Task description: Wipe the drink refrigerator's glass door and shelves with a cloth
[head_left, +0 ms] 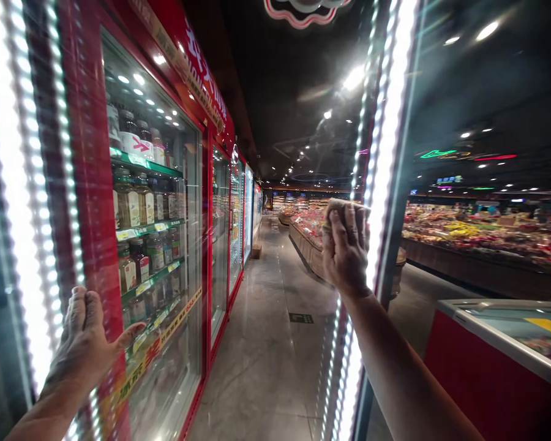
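Head view, left hand (85, 334): ours is spread wide, near the left light strip (11, 184).
Right hand (348, 252): we hold the brownish cloth (343, 203), with fingers laid flat over it.
Cloth: under these fingers, just beside the right light strip (395, 116).
Red fridge (206, 245): on its shelves (152, 228) we see bottles (129, 205).
Chest freezer (468, 367): it stands to our right.
Far back: we see food displays (477, 260).

Red chest freezer (468, 361), lower R, pale rim. Long display stand (445, 260) w/ colorful goods (477, 236) behind. Spotlight (353, 78) overhead. Dark floor marker (301, 318) nr ctr, gray floor (257, 343).
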`<state>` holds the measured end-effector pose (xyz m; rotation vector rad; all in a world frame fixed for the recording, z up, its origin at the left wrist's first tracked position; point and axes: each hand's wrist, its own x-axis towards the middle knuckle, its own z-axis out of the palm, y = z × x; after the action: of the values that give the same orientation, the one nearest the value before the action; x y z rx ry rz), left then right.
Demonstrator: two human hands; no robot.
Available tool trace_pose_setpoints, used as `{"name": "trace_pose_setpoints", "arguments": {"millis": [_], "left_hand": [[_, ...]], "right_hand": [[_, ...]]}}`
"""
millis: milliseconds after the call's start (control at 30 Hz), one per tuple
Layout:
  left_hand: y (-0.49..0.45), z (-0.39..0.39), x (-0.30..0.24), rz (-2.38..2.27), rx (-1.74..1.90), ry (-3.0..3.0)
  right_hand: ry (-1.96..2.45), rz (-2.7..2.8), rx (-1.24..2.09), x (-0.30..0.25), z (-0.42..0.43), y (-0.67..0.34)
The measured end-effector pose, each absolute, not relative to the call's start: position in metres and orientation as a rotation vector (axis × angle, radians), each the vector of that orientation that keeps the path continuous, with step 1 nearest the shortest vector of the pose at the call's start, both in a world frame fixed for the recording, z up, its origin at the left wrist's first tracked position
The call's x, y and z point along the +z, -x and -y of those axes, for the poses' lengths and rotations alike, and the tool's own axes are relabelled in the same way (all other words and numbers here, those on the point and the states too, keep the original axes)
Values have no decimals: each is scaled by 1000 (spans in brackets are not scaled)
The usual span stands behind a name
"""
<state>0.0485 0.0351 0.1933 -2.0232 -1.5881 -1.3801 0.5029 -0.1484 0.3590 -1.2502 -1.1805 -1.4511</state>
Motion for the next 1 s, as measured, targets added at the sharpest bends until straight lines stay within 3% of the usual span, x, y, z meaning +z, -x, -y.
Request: {"name": "trace_pose_setpoints", "arguments": {"millis": [267, 467, 667, 867, 1000], "left_hand": [[-53, -32, 193, 1523, -1448, 2000], [-58, -22, 195, 1432, -1501, 1982], [-59, -20, 195, 1435, -1499, 2001], [-59, -18, 197, 1542, -1497, 2036], [-58, -16, 198, 1518, -1500, 2027]], "right_hand": [[1263, 1510, -1421, 346, 149, -480], [1198, 1173, -1388, 364, 135, -481], [1270, 1493, -1395, 349, 128, -447], [1238, 1195, -1371, 370, 122, -446], [1263, 1374, -1373, 365, 116, -425]]}}
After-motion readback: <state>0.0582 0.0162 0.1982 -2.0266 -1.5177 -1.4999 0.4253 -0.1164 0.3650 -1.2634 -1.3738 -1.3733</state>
